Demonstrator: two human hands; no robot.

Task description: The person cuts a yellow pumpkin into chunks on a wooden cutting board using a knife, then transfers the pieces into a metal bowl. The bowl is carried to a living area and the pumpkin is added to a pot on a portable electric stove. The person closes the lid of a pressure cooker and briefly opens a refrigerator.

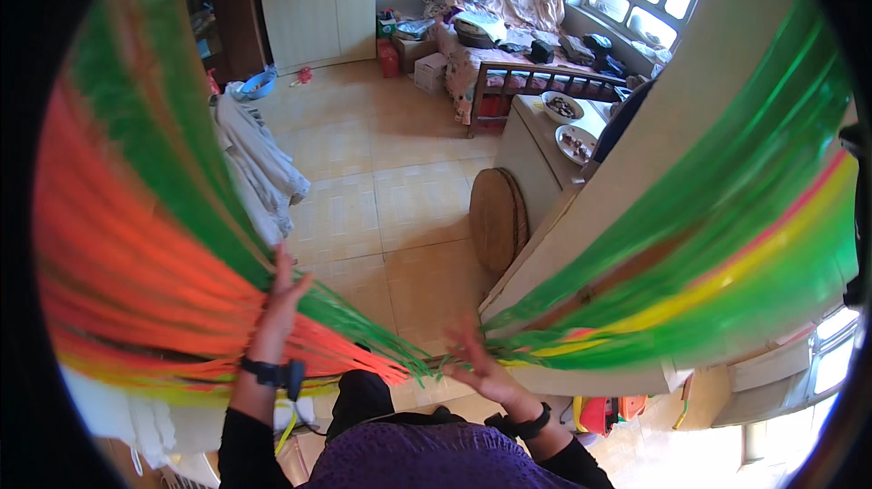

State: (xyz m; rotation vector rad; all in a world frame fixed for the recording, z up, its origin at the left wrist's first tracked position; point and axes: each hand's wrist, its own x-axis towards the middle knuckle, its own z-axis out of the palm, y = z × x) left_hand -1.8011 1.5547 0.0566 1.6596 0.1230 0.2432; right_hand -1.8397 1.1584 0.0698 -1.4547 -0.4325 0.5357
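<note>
Long plastic strands of a door curtain hang on both sides of me. My left hand (283,295), fingers apart, presses against the green and orange strands (170,237) on the left. On the right, my right hand (477,366) is spread and slightly blurred, at the lower ends of the green and yellow strands (654,305). Neither hand shows closed fingers. Loose strand ends meet near the middle, between my hands. Each wrist wears a black band.
Ahead lies a tiled floor (415,206). A round wooden board (496,220) leans against a cabinet (541,142) holding a bowl (563,107) and a plate (575,144) of food. Pale clothes (255,162) hang at left. Farther back stand a cluttered bed (470,73) and a wardrobe (306,5).
</note>
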